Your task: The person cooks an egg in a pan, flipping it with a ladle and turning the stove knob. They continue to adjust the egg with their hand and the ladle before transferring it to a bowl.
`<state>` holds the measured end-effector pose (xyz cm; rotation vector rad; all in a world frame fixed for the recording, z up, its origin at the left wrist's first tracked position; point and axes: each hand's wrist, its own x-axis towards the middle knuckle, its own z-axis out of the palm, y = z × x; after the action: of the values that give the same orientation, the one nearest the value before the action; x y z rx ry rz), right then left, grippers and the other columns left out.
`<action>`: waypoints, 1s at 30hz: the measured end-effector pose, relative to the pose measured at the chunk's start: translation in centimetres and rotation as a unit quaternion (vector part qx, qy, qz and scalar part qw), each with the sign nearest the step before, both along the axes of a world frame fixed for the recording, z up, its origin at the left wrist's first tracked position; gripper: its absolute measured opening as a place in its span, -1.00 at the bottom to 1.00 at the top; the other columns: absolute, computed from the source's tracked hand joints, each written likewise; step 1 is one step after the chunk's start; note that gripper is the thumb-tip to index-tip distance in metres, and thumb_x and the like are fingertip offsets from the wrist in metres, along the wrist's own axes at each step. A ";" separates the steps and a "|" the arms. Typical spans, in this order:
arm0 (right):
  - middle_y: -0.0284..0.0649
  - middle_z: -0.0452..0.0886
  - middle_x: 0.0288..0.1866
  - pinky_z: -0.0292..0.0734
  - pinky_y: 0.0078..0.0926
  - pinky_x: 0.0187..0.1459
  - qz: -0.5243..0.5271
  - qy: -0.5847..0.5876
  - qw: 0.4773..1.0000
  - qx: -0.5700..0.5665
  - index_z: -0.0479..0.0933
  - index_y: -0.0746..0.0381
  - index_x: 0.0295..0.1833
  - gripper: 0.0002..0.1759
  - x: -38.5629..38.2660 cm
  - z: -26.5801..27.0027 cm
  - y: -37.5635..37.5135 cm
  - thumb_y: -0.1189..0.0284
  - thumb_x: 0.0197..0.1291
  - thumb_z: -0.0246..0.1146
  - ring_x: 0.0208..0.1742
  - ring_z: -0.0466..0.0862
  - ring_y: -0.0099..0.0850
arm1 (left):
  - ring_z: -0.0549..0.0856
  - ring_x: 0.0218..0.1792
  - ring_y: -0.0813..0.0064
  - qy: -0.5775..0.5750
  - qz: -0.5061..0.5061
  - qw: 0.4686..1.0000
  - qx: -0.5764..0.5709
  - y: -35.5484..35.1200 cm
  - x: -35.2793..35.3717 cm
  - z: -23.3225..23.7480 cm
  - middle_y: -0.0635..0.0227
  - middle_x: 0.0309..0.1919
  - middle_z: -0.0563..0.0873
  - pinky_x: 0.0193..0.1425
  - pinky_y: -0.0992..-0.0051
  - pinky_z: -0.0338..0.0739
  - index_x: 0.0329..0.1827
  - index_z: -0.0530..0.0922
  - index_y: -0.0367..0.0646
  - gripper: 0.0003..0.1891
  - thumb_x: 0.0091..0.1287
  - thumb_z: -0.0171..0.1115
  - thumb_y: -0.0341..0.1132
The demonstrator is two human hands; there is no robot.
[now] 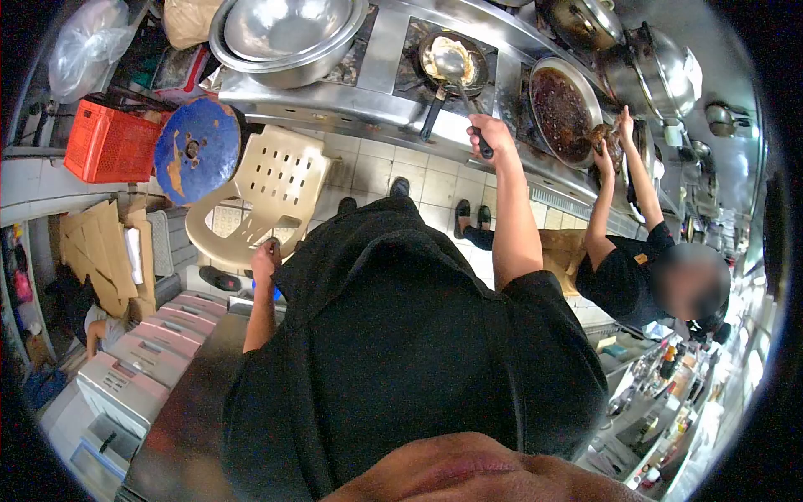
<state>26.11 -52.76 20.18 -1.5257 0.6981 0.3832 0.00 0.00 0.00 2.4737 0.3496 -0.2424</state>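
My right hand [493,138] is wrapped round the dark handle of a ladle [452,65]. The ladle's rounded metal head rests on pale yellow-white food [437,60] in a small black frying pan [478,84]. That pan sits on a stove burner, its handle pointing toward me, apart from my fingers. Low on the left, my left hand [266,261] is curled closed beside the beige plastic chair [272,167]. Something small and dark shows at its fingertips, too small to name.
Large steel bowls [288,42] stand on the stove's left. At right, a co-worker [623,272] holds brown food over a wide pan of dark liquid [565,109]. A blue round stool seat [198,151] and an orange crate [109,142] stand left; pale drawers [134,368] are behind.
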 end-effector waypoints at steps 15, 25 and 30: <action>-0.31 0.48 -0.46 0.23 -0.66 -0.73 -0.019 0.008 1.000 0.003 0.45 0.25 -0.09 -0.83 -1.3 1.0 1.3 0.36 0.36 0.16 -0.65 0.36 -0.63 | 0.71 -0.21 0.16 -0.018 0.008 0.992 0.121 -1.0 0.6 -0.2 0.23 -0.28 0.72 -0.18 0.18 0.55 -0.24 0.67 -0.03 -0.84 0.29 0.22 -0.19; -0.30 0.49 -0.45 0.24 -0.67 -0.73 -0.020 0.011 0.999 0.023 0.44 0.25 -0.14 -0.84 3.3 2.2 -0.7 0.37 0.41 0.12 -0.66 0.37 -0.63 | 0.71 -0.25 0.16 -0.006 0.033 0.989 0.145 -0.7 0.5 -1.8 0.27 -0.29 0.71 -0.23 0.20 0.57 -0.22 0.66 0.03 -0.87 0.28 0.20 -0.22; -0.32 0.51 -0.44 0.26 -0.71 -0.73 -0.008 0.022 0.999 0.026 0.46 0.24 -0.13 -0.83 4.5 1.7 -0.6 0.36 0.40 0.16 -0.66 0.35 -0.66 | 0.71 -0.25 0.15 -0.017 0.033 0.991 0.131 -0.4 0.6 -1.2 0.25 -0.29 0.70 -0.22 0.19 0.57 -0.22 0.66 0.04 -0.87 0.28 0.17 -0.24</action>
<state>30.65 -53.38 21.93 -1.4663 0.7297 0.4215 0.62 -0.43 -1.19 2.7135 0.4755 -0.1333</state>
